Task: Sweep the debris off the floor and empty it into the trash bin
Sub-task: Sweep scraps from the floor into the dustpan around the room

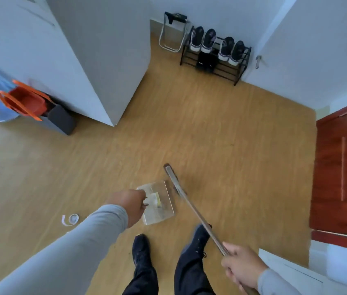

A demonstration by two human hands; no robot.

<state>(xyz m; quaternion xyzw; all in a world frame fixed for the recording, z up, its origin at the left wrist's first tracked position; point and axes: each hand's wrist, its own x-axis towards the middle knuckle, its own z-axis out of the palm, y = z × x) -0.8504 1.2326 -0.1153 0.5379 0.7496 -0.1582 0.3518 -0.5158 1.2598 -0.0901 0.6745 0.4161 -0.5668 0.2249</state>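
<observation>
The left hand (pixel 133 206) grips the dustpan (pixel 158 202) on the floor (pixel 232 135), the right hand (pixel 242 267) grips the broom (pixel 189 204), and the trash bin (pixel 59 120) sits at ten o'clock.

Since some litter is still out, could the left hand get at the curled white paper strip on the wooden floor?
Probably yes: the curled white paper strip lies unobstructed, but the left hand holds the clear dustpan.

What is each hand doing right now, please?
Left hand: grips the dustpan by its handle.
Right hand: grips the broom handle.
</observation>
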